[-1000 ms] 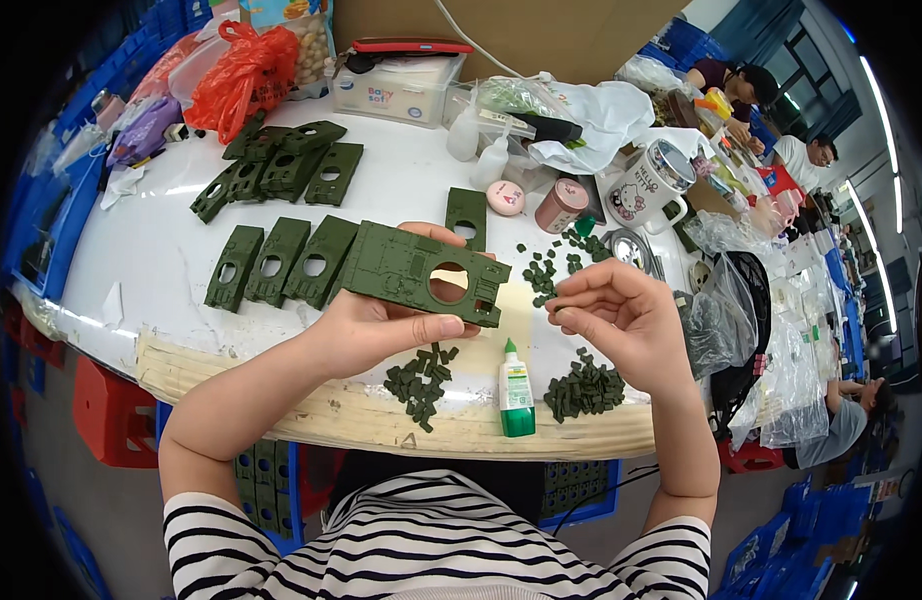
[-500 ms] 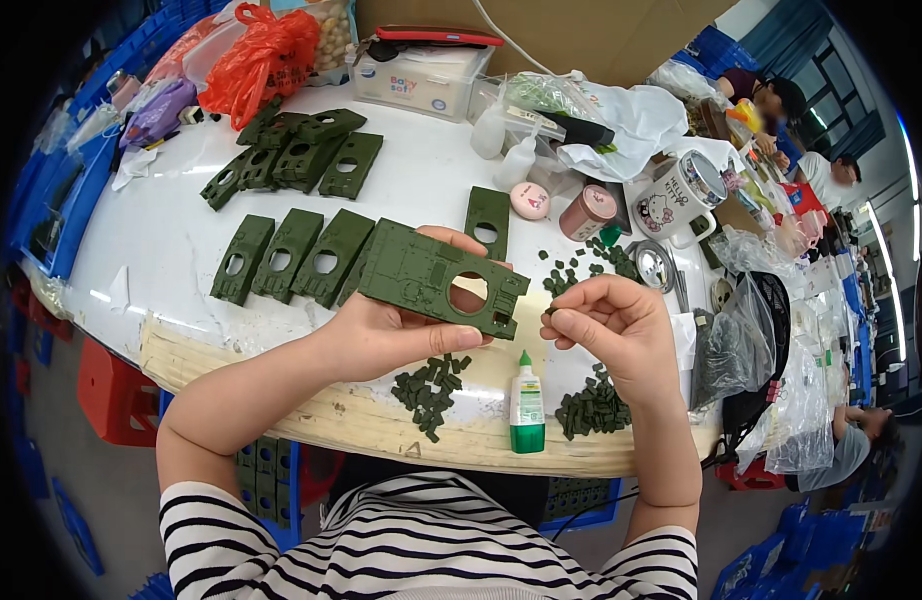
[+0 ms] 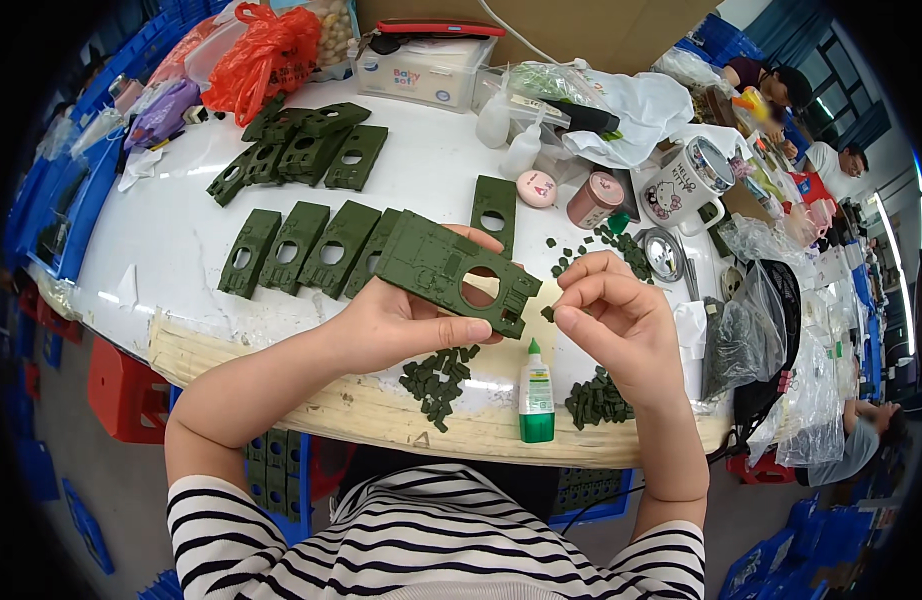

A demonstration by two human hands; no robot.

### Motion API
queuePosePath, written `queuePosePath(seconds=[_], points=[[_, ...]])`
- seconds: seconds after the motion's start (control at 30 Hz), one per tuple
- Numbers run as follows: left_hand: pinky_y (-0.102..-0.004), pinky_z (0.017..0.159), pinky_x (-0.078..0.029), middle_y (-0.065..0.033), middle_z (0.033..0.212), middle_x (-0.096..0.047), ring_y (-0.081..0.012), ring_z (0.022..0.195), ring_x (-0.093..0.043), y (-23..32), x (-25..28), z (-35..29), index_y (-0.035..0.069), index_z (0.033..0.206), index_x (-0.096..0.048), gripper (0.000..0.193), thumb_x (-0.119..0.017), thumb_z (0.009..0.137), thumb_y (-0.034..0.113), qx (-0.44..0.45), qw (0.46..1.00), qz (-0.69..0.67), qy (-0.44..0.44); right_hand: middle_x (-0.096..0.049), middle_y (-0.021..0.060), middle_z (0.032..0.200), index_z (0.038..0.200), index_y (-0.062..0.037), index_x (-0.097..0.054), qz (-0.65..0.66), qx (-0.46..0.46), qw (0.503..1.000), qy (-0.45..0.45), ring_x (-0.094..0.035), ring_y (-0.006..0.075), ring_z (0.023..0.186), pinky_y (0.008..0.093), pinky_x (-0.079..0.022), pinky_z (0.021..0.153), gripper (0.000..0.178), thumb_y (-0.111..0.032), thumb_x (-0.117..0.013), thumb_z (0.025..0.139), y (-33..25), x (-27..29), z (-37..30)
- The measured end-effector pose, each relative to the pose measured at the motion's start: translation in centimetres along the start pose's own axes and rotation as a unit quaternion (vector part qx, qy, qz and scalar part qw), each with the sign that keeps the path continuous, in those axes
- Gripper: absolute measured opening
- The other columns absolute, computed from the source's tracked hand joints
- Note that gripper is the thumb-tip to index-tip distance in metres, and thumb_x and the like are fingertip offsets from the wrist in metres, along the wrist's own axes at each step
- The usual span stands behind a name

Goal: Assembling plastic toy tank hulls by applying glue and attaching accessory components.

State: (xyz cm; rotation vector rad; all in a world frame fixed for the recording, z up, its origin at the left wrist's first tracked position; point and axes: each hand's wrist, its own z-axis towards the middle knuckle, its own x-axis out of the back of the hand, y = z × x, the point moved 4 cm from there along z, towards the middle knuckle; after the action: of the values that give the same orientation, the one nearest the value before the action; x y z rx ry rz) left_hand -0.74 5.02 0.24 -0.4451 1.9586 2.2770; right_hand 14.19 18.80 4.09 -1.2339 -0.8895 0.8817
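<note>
Nearest the striped shirt, a small glue bottle [image 3: 534, 385] with a green base is stood at the table [image 3: 181, 250] edge, flanked by two heaps of tiny green parts [image 3: 436, 372].

Just above that, a green plastic hull plate [image 3: 451, 268] with a round hole is gripped in the left hand [image 3: 401, 322], thumb laid along its near edge. Its long axis is run from upper left down to lower right, so the low end is pointed at the right hand [image 3: 611, 320]. A tiny green piece [image 3: 547, 314] is pinched in the right hand's fingertips, just beside that low corner (touching or not can't be told).

Further back, more hull plates [image 3: 311, 245] are lined up in a row, then a second bunch [image 3: 296, 150], a mug [image 3: 686, 185] and a red bag [image 3: 261, 55].
</note>
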Motion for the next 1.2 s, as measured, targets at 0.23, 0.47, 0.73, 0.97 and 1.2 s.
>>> queuePosePath(seconds=[0.23, 0.47, 0.73, 0.97, 1.2], points=[[-0.0432, 0.092, -0.055, -0.0176, 0.133, -0.049, -0.0268, 0.118, -0.055, -0.2, -0.3, -0.1, 0.005, 0.136, -0.034, 0.062, -0.068, 0.085, 0.004, 0.026, 0.999, -0.016, -0.013, -0.053, 0.0082, 0.109, 0.084, -0.0009, -0.068, -0.069, 0.033, 0.997, 0.006, -0.050, 0.0161, 0.105, 0.0307, -0.037, 0.095, 0.009, -0.007, -0.072, 0.079, 0.2, -0.4, -0.1], [-0.0417, 0.090, -0.056, -0.0154, 0.130, -0.051, -0.0243, 0.116, -0.056, -0.2, -0.4, -0.4, 0.004, 0.138, -0.034, 0.064, -0.069, 0.084, 0.006, 0.044, 0.999, -0.020, -0.025, -0.056, 0.0105, 0.108, 0.081, -0.0036, -0.069, -0.115, 0.054, 0.992, -0.015, -0.051, 0.0192, 0.107, 0.0330, -0.036, 0.096, 0.008, -0.009, -0.073, 0.077, 0.5, -1.4, 0.0], [-0.0414, 0.089, -0.056, -0.0143, 0.127, -0.052, -0.0244, 0.115, -0.057, -0.3, -0.5, -0.2, 0.003, 0.138, -0.034, 0.065, -0.069, 0.084, 0.006, 0.052, 0.998, -0.022, -0.025, -0.058, 0.0109, 0.106, 0.080, -0.0038, -0.069, -0.140, 0.079, 0.986, -0.033, -0.053, 0.0205, 0.104, 0.0342, -0.039, 0.093, 0.009, -0.009, -0.073, 0.075, 0.6, -1.6, -0.1], [-0.0346, 0.088, -0.056, -0.0128, 0.121, -0.059, -0.0189, 0.109, -0.060, -0.1, -0.8, -0.2, 0.000, 0.134, -0.038, 0.060, -0.071, 0.084, 0.007, 0.042, 0.998, -0.038, -0.012, -0.058, 0.0097, 0.104, 0.080, -0.0043, -0.068, -0.148, 0.080, 0.985, -0.034, -0.054, 0.0195, 0.102, 0.0333, -0.040, 0.091, 0.008, -0.009, -0.073, 0.076, 0.7, -1.7, -0.2], [-0.0340, 0.087, -0.056, -0.0131, 0.120, -0.059, -0.0190, 0.110, -0.060, -0.2, -0.7, -0.3, 0.001, 0.134, -0.038, 0.060, -0.071, 0.084, 0.007, 0.043, 0.998, -0.036, -0.012, -0.058, 0.0087, 0.103, 0.080, -0.0052, -0.068, -0.162, 0.093, 0.982, -0.029, -0.055, 0.0198, 0.100, 0.0332, -0.041, 0.089, 0.008, -0.009, -0.073, 0.075, 0.7, -1.8, -0.2]])
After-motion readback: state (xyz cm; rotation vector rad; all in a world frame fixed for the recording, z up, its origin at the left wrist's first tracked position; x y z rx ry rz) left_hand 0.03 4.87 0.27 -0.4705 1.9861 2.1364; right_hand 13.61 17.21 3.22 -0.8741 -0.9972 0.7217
